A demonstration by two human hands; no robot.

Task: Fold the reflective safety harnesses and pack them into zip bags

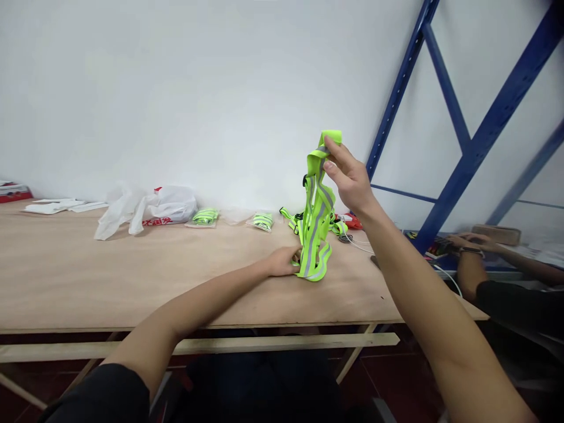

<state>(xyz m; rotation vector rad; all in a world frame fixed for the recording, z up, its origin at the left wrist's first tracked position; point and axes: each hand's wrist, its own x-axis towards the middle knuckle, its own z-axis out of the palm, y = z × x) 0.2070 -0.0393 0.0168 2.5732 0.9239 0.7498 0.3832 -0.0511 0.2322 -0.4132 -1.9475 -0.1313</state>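
A lime-yellow reflective strap harness (pixel 316 229) with grey stripes hangs above the wooden table, its lower loops resting on the tabletop. My right hand (pixel 350 176) is raised and pinches the top of the straps between thumb and fingers. Low on the left side, my left hand (pixel 284 261) closes on the bottom of the same straps near the table; its fingertips are partly hidden behind them. A small black buckle (pixel 304 181) shows on the harness's upper left edge. Behind it lies a loose heap of similar yellow-green straps (pixel 291 220).
Two clear packets of folded straps, one (pixel 205 217) larger and one (pixel 263 221) smaller, lie at the back beside a white plastic bag (pixel 170 205). A blue metal rack (pixel 458 153) stands at the right. Another person's hands (pixel 473 241) are near it.
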